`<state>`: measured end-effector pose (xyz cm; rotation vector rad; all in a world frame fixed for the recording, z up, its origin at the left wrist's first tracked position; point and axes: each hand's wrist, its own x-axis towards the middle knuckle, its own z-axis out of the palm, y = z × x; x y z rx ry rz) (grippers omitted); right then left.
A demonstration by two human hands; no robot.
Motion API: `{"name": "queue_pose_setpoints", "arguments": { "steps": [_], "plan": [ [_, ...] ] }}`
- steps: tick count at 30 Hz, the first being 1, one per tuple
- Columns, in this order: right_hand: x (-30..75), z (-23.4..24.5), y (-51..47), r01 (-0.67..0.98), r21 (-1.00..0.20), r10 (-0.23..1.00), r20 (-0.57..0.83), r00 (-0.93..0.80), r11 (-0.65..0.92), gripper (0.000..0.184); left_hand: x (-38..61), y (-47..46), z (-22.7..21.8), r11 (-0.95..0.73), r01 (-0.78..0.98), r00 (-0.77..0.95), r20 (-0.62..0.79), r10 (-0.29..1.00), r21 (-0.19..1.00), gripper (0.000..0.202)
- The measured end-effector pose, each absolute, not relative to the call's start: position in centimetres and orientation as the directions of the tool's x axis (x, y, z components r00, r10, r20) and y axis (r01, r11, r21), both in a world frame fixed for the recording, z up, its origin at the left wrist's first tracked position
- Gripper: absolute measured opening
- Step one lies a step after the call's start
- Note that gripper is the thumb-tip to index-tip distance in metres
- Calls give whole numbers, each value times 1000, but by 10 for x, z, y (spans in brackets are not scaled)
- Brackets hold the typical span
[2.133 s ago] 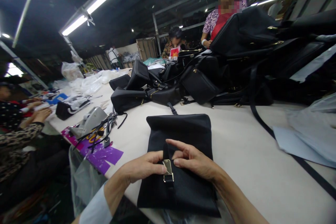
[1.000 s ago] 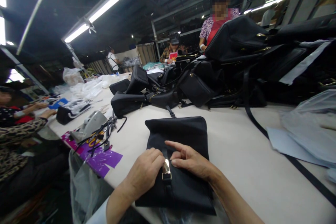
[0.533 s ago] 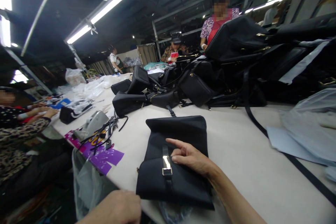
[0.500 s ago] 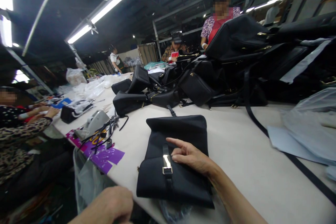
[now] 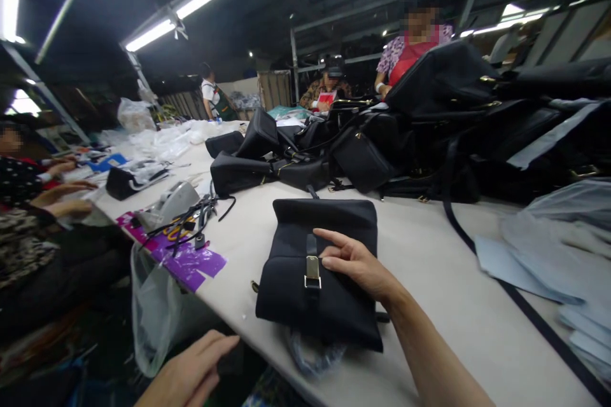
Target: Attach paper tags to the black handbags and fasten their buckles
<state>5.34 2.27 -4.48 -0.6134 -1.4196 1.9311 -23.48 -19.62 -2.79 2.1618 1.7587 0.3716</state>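
Observation:
A black bag [image 5: 291,292] lies flat on the pale table [image 5: 429,324], with a strap and a gold buckle [image 5: 312,270] down its middle. My right hand [image 5: 351,261] rests on the bag just right of the buckle, its index finger stretched out and the others partly curled; no object shows in its grip. Off the table's near edge, my left hand [image 5: 198,362] hangs with fingers extended and nothing in them. A plastic-wrapped handle [image 5: 315,359] sticks out from under the bag's near side.
Black bags [image 5: 367,152] are heaped across the back. To the left sit a grey tape dispenser [image 5: 174,203], thin black straps [image 5: 198,216] and purple tape [image 5: 200,264]. Clear plastic [image 5: 548,229] and pale sheets [image 5: 520,267] lie right. Co-workers stand behind and at left.
My left hand has opened out from a more curled shape. My right hand stays on the bag. The view has shifted slightly, and the co-worker's hands at left have moved.

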Motion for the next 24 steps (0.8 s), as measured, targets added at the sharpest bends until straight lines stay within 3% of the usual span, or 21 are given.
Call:
{"name": "queue_pose_setpoints", "arguments": {
  "steps": [2, 5, 11, 16, 24],
  "plan": [
    [59, -28, 22, -178, -981, 755, 63, -652, -72, 67, -222, -191, -36, -215, 859, 234, 17, 972, 464, 45],
    [66, 5, 18, -94, -987, 759, 163, -630, 133, 67, -206, -178, -44, -272, 830, 221, 159, 962, 487, 40],
    [74, 80, 11, 16, -899, 773, 367, -517, 438, 67, -173, -147, -44, -301, 730, 158, 277, 948, 613, 27],
    [73, 133, 10, 75, -854, 782, 432, -450, 515, 72, -160, -134, -43, -276, 605, 36, 320, 947, 747, 9],
    [85, 191, 33, 153, -801, 797, 516, -315, 579, 77, -155, -106, -19, -220, 345, -95, 267, 959, 912, 32]
  ]
}}
